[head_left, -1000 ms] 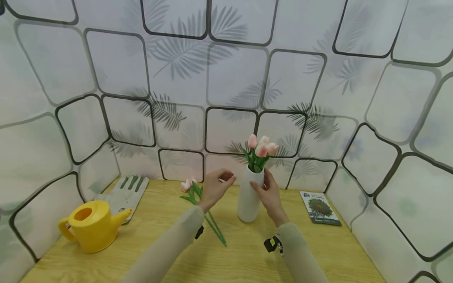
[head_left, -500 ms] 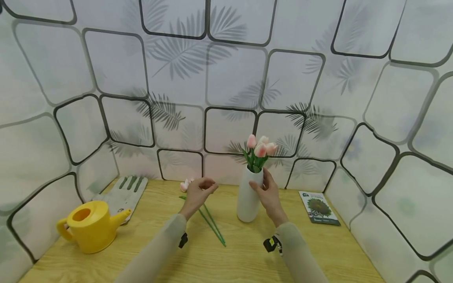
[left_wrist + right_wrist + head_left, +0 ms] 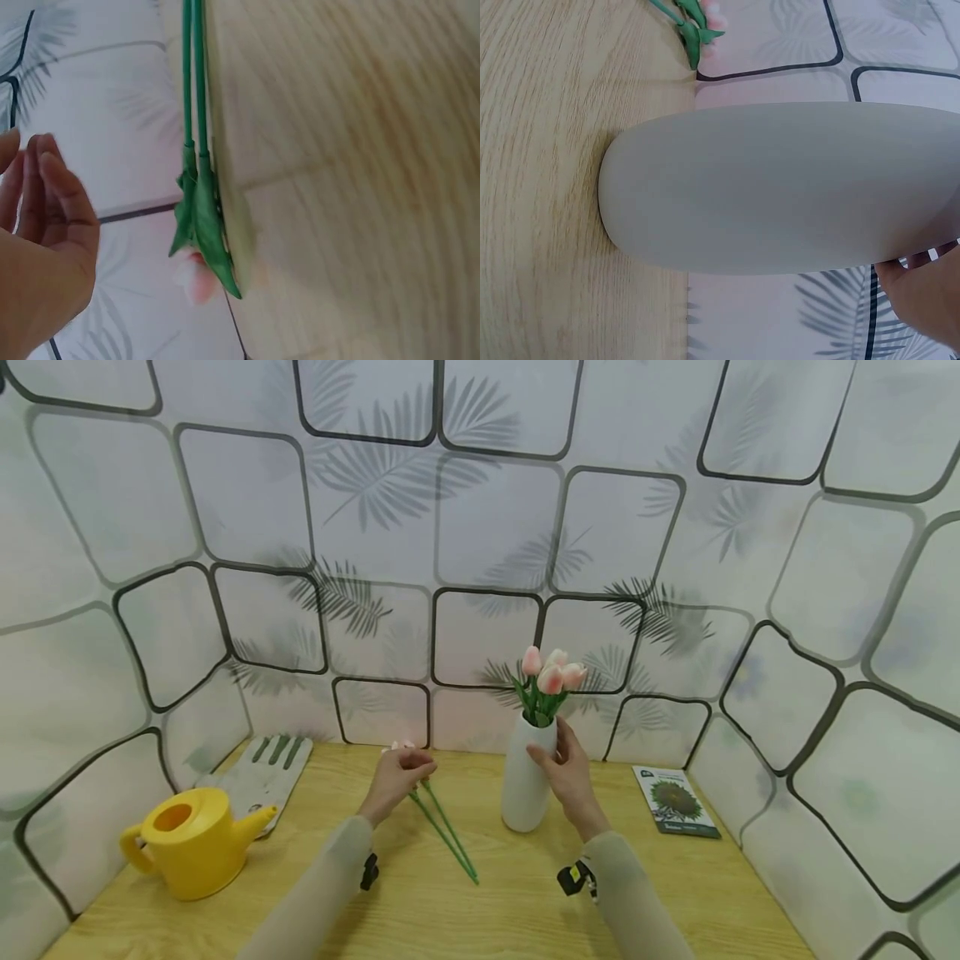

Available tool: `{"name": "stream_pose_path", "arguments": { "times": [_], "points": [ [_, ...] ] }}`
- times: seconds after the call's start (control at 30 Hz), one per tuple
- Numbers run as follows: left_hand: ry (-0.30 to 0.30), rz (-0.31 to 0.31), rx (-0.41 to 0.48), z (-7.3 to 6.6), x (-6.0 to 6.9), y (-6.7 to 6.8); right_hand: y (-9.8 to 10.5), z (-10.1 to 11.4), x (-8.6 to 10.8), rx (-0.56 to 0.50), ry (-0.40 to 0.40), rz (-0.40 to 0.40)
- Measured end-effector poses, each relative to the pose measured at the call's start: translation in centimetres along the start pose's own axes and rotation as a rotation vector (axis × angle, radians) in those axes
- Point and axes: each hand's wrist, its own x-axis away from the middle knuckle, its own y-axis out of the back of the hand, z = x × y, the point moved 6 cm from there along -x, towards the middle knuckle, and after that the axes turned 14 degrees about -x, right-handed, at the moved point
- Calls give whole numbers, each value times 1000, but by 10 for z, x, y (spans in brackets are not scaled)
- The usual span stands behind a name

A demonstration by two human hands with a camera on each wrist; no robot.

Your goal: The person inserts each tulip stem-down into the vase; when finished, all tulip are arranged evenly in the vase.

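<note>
A white vase stands upright on the wooden table, with several pink-and-white tulips in its mouth. My right hand grips the vase near its top from the right side; the right wrist view shows the vase body filling the middle. Two loose tulips lie on the table to the left of the vase. Over their leaves and blossoms is my left hand, which partly hides them. In the left wrist view its relaxed, bent fingers hold nothing and sit apart from the tulips' green leaves.
A yellow watering can stands at the left, its spout pointing right. Behind it lies a flat grey-white glove-like piece with green stripes. A seed packet with a flower picture lies at the right. A patterned curtain-like wall encloses the table.
My left hand has moved left and slightly down, away from the vase to over the loose tulips' heads. The right hand has stayed on the vase.
</note>
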Motion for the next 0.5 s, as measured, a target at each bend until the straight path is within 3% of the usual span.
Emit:
{"name": "stream_pose_path", "arguments": {
  "times": [0.5],
  "points": [
    [141,253,-160,48,-1,-3,-2,0,-1,-6,-8,3]
  ]
}}
